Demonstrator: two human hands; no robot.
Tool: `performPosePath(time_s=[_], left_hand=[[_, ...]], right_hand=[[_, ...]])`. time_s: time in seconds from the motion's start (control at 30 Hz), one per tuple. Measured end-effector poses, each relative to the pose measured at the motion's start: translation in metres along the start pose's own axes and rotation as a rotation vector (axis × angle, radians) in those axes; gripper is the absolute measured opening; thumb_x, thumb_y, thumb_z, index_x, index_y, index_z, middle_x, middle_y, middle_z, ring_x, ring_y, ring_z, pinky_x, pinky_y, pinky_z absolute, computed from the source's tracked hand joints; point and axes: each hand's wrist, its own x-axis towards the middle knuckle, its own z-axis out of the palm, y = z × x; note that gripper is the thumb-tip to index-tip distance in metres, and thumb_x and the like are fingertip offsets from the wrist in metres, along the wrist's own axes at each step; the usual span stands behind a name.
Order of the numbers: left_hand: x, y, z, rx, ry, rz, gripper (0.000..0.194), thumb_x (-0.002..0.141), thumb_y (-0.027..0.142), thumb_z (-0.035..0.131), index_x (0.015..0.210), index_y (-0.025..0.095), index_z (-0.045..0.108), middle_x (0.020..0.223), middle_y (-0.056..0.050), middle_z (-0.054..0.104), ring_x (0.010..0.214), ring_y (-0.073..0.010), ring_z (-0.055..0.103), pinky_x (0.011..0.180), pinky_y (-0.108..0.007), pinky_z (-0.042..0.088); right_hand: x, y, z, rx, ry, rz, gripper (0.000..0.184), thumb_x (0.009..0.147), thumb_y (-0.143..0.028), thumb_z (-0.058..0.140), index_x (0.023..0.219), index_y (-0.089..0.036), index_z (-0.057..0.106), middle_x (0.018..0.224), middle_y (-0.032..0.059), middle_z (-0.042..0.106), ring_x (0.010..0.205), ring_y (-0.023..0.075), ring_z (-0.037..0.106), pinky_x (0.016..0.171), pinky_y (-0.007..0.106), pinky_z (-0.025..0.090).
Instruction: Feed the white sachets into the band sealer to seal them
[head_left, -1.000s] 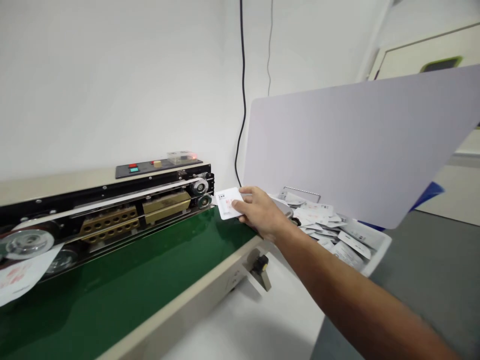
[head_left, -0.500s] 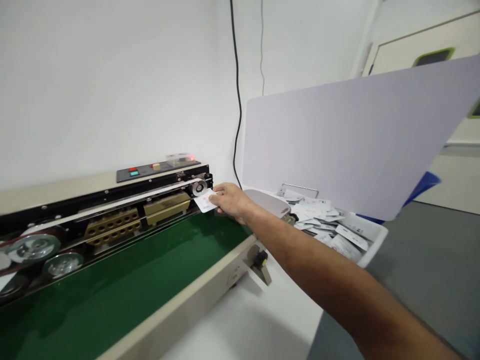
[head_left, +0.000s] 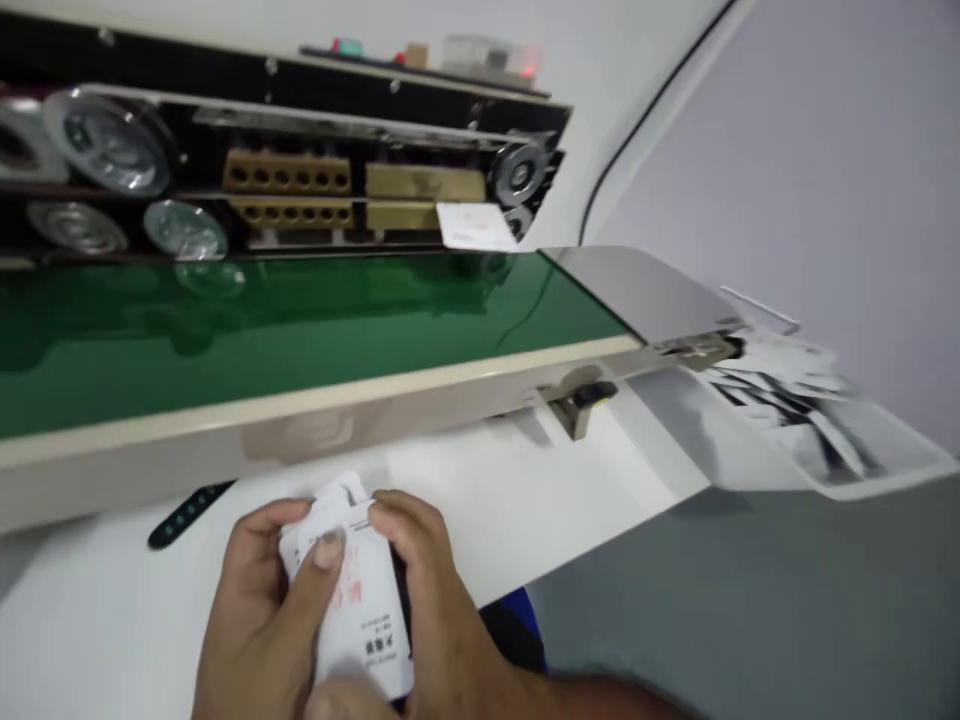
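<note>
Close to me, my left hand [head_left: 262, 600] and my right hand [head_left: 424, 580] both grip a white pouch [head_left: 356, 600] with red and black print. Its top edge is bent and my fingers cover part of it. Further away, a second white pouch [head_left: 476, 226] rests against the rollers at one end of a band sealing machine [head_left: 285, 170]. It touches neither hand. The machine has a green conveyor belt [head_left: 262, 335] along its front.
A white bin of printed pouches [head_left: 795, 420] sits beyond the sealer's right end. A black perforated strap [head_left: 187, 515] lies on the white table [head_left: 540, 500]. Something blue [head_left: 517, 625] shows past the table edge, above a grey floor [head_left: 750, 600].
My view has tipped down and swung. The pouch that a hand held at the rollers now stays there alone, and both hands hold another pouch close to me.
</note>
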Motion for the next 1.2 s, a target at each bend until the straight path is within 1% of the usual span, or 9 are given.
performPosePath(time_s=[0.13,0.33,0.47,0.57,0.7,0.77,0.93,1.1,1.2], left_hand=[[-0.003,0.004,0.001,-0.115,0.041,0.013,0.049,0.073,0.050,0.077,0.111,0.035,0.050,0.084,0.004,0.064,0.063,-0.0126,0.061,0.052,-0.019,0.050],[0.001,-0.008,-0.002,-0.137,0.040,0.147,0.052,0.083,0.043,0.070,0.128,0.036,0.043,0.100,0.000,0.060,0.076,-0.0144,0.062,0.063,-0.023,0.056],[0.006,-0.015,-0.003,0.066,0.123,0.599,0.053,0.083,0.027,0.072,0.128,0.031,0.045,0.111,-0.002,0.056,0.083,-0.0099,0.066,0.070,-0.016,0.057],[0.007,-0.005,0.003,0.093,0.085,0.958,0.062,0.077,0.006,0.069,0.129,0.028,0.044,0.105,0.001,0.060,0.088,-0.0077,0.067,0.082,-0.014,0.054],[0.009,0.013,0.013,0.094,-0.039,1.193,0.069,0.072,0.005,0.066,0.133,0.029,0.045,0.104,0.002,0.063,0.093,-0.0103,0.068,0.086,-0.019,0.056],[0.013,0.011,0.012,0.132,-0.090,1.179,0.073,0.072,0.010,0.070,0.136,0.030,0.043,0.110,0.000,0.063,0.101,-0.0131,0.066,0.089,-0.020,0.055],[0.017,-0.017,0.000,0.284,-0.205,0.880,0.075,0.075,0.013,0.069,0.137,0.034,0.034,0.124,-0.004,0.055,0.113,-0.0160,0.060,0.086,-0.021,0.055],[0.006,-0.018,0.006,-0.051,-0.332,0.467,0.056,0.088,0.029,0.067,0.134,0.036,0.035,0.136,-0.005,0.048,0.123,-0.0183,0.054,0.098,-0.026,0.050],[0.000,-0.017,0.015,-0.176,-0.415,0.427,0.061,0.087,0.044,0.067,0.135,0.040,0.031,0.143,-0.007,0.040,0.130,-0.0251,0.048,0.097,-0.033,0.052]], right_hand=[[0.005,-0.001,0.015,0.234,0.064,0.132,0.072,0.082,-0.030,0.065,0.142,-0.025,0.025,0.129,0.0124,0.050,0.106,0.0251,0.060,0.090,0.043,0.053],[0.007,0.006,0.016,0.094,0.110,0.135,0.074,0.082,-0.020,0.063,0.144,-0.029,0.023,0.121,0.0108,0.056,0.103,0.0252,0.062,0.087,0.045,0.053],[0.010,0.016,0.007,-0.011,0.086,0.005,0.081,0.084,-0.021,0.065,0.149,-0.033,0.017,0.130,0.0138,0.049,0.113,0.0295,0.057,0.092,0.050,0.051],[0.021,0.017,-0.008,-0.038,0.035,-0.154,0.084,0.086,-0.020,0.065,0.152,-0.032,0.014,0.131,0.0142,0.046,0.114,0.0288,0.055,0.094,0.048,0.051],[0.036,0.016,-0.023,0.050,0.008,-0.343,0.088,0.081,-0.011,0.067,0.152,-0.030,0.017,0.120,0.0104,0.052,0.109,0.0258,0.054,0.094,0.045,0.050],[0.040,0.018,-0.025,0.067,-0.022,-0.338,0.085,0.079,-0.010,0.065,0.150,-0.030,0.021,0.114,0.0079,0.054,0.105,0.0243,0.055,0.093,0.044,0.050],[0.037,0.025,-0.022,0.059,-0.158,-0.175,0.074,0.077,-0.013,0.057,0.144,-0.027,0.029,0.115,0.0090,0.052,0.105,0.0244,0.054,0.090,0.044,0.051],[0.039,0.017,-0.020,0.123,-0.197,0.059,0.056,0.088,-0.019,0.057,0.138,-0.028,0.032,0.127,0.0097,0.051,0.112,0.0230,0.056,0.093,0.041,0.051],[0.039,0.014,-0.020,0.178,-0.222,0.076,0.044,0.090,-0.019,0.052,0.131,-0.028,0.039,0.126,0.0079,0.051,0.112,0.0222,0.057,0.093,0.041,0.051]])
